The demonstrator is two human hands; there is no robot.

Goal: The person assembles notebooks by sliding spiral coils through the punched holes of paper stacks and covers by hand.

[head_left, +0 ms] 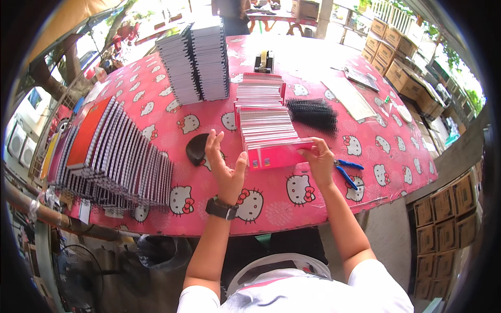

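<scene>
Pink patterned cloth (407,177) covers the worktable I follow from afar through the head camera, and brown cartons (402,78) stand well off to the right of the paper row (266,125). At the near end of that row is a pink cover (279,157), its right end pinched between thumb and fingers of the right hand (319,159). I see the left hand (224,169) spread open beside the row's near left corner, gripping nothing; whether its thumb touches the cover I cannot tell. Black coils (313,115) lie just right of the row, blue pliers (346,178) to its near right. I judge the step in hand to be handling that front cover; the next move seems to call for a light, steady right pinch and the left fingers closing on the free end
</scene>
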